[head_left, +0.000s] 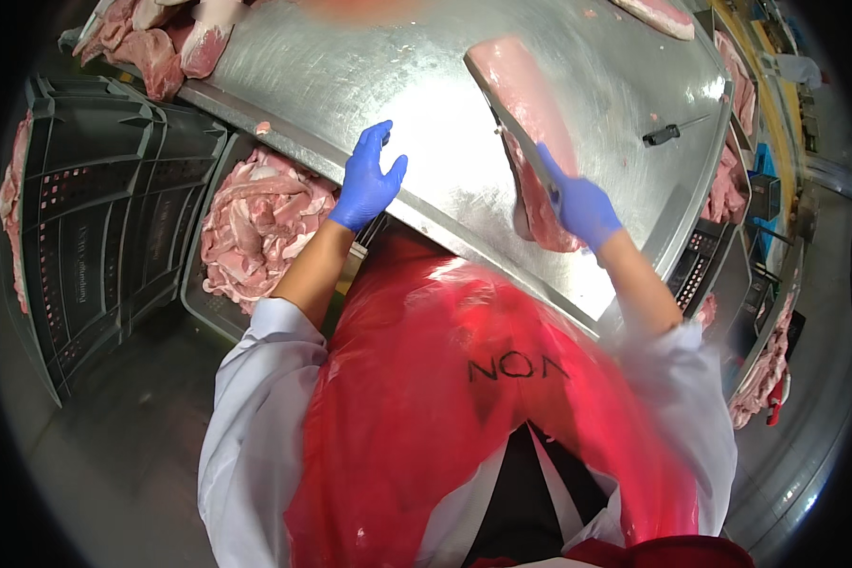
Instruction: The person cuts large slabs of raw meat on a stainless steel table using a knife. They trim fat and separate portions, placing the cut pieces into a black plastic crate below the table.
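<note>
On the steel table [303, 66] lies a long slab of pale pink meat [530, 80], a darker red piece [537, 213] along its near left side. My right hand [587, 208], in a blue glove, is closed round a knife, its index finger stretched along the blade [530, 147]. The blade lies against the slab, between it and the red piece; the handle is mostly hidden in my palm. My left hand [367, 180], also gloved in blue, hovers by the table's near edge, thumb and fingers apart. It touches no meat.
A grey crate of meat trimmings [265, 213] stands below the table edge at left, beside an upright dark crate [114, 199]. More meat pieces [147, 47] lie at the far left. A thin tool with a black handle [661, 135] rests at right. Meat-filled crates line the right side.
</note>
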The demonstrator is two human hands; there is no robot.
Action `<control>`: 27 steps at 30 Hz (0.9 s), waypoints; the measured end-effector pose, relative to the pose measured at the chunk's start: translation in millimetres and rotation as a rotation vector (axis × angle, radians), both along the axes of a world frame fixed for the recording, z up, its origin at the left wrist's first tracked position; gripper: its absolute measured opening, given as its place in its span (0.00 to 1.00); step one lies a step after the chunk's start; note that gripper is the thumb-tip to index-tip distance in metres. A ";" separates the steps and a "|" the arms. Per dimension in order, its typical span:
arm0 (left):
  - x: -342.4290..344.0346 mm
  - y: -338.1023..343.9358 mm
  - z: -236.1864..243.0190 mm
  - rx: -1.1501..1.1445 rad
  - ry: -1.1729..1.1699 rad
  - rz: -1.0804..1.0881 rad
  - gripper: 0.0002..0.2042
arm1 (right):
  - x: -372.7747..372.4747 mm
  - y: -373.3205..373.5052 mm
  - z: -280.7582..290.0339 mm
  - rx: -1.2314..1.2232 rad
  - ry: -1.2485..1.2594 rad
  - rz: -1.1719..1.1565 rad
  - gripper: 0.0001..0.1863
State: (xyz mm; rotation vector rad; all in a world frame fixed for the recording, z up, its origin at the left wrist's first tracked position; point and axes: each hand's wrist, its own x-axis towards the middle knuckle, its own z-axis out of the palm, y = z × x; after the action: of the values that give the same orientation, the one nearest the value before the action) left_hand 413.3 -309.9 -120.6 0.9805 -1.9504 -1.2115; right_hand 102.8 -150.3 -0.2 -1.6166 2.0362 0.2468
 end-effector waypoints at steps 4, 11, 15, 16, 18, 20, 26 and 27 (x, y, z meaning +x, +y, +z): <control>-11.9 -4.7 11.8 0.069 0.023 -0.044 0.26 | 19.2 -18.7 -3.7 0.023 0.080 -0.098 0.37; -39.0 -7.4 -16.7 0.166 0.050 -0.016 0.22 | 34.3 99.4 33.3 0.144 0.082 -0.121 0.42; -124.4 33.5 -10.4 0.372 0.073 -0.053 0.23 | 23.6 163.4 104.3 0.131 -0.087 -0.317 0.45; -151.0 43.3 8.2 0.438 -0.066 -0.067 0.21 | 12.4 160.6 110.6 0.074 -0.081 -0.346 0.46; -178.7 57.9 27.2 0.584 -0.181 -0.096 0.19 | -7.0 149.5 106.8 -0.093 -0.087 -0.427 0.47; -194.4 70.0 23.4 0.734 -0.142 -0.097 0.16 | -25.3 127.4 87.7 -0.204 -0.094 -0.467 0.47; -177.0 79.0 -5.9 0.843 -0.012 -0.039 0.09 | -7.6 56.7 15.5 -0.351 -0.072 -0.232 0.45; -175.4 79.1 -1.7 0.852 -0.014 -0.022 0.09 | -2.1 45.9 4.7 -0.353 -0.058 -0.188 0.44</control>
State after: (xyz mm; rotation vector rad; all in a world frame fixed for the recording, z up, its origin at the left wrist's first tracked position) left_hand 237.9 -230.8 -122.3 1.3563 -1.4300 -2.1158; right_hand 100.7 -104.4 4.5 -1.5908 2.2618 -0.2375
